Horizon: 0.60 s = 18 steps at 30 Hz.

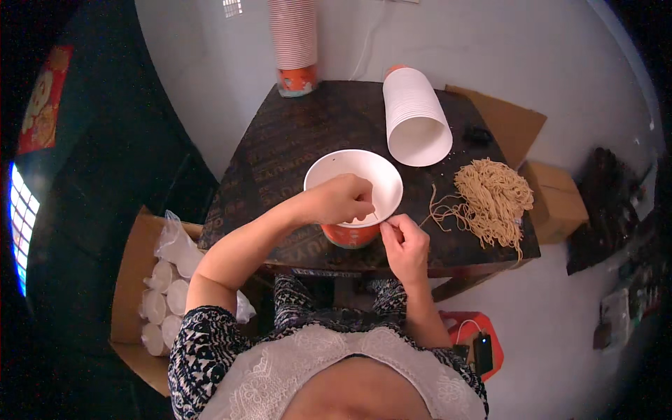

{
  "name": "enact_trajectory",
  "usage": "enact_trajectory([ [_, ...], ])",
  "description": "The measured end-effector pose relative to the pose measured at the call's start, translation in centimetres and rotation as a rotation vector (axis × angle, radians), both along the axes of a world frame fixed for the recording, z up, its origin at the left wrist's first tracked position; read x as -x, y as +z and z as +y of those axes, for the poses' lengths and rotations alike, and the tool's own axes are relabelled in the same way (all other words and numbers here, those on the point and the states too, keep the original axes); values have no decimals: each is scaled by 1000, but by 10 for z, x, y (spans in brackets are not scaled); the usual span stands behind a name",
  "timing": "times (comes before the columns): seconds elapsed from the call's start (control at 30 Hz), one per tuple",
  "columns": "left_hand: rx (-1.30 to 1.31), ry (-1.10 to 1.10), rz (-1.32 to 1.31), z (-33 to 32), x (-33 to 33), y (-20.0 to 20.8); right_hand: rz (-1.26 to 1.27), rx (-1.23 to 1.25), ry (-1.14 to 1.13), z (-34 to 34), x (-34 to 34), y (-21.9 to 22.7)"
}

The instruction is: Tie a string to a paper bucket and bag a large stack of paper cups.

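A paper tub (350, 239), white inside and orange outside, stands upright at the front of the dark table. My left hand (341, 199) reaches over its mouth with the fingers curled closed. Whatever they hold, if anything, is hidden. At the tub's near right rim, my right hand (407, 243) pinches the edge between thumb and fingers. A thin pale line shows inside the tub between the two hands, too small to name. To the right of my right hand lies a tangled heap of tan string (493, 199), with loose strands trailing toward the tub.
A nested stack of white tubs (418, 115) lies on its side behind the string. Another tall stack of tubs (294, 49) stands at the table's far left corner. A cardboard box (129, 308) with bagged white cups is on the left. A red stool (493, 343) holds a black device.
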<state>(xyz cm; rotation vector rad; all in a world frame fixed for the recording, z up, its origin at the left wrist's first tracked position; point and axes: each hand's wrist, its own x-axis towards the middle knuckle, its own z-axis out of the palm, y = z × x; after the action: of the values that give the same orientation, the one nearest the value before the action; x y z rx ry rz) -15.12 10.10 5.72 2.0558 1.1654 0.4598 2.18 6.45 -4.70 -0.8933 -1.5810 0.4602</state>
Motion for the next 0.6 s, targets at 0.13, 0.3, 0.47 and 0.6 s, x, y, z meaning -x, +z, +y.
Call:
enact_trajectory([
  [0.13, -26, 86, -21, -9, -7, 1, 179, 230, 199, 6, -9, 1],
  [0.3, -234, -56, -190, -1, -11, -17, 257, 330, 294, 19, -12, -9],
  [0.47, -486, -218, -214, 7, -11, -19, 289, 345, 368, 24, -10, -10],
  [0.6, -135, -126, -208, 3, -17, -8, 280, 360, 404, 26, -10, -9],
])
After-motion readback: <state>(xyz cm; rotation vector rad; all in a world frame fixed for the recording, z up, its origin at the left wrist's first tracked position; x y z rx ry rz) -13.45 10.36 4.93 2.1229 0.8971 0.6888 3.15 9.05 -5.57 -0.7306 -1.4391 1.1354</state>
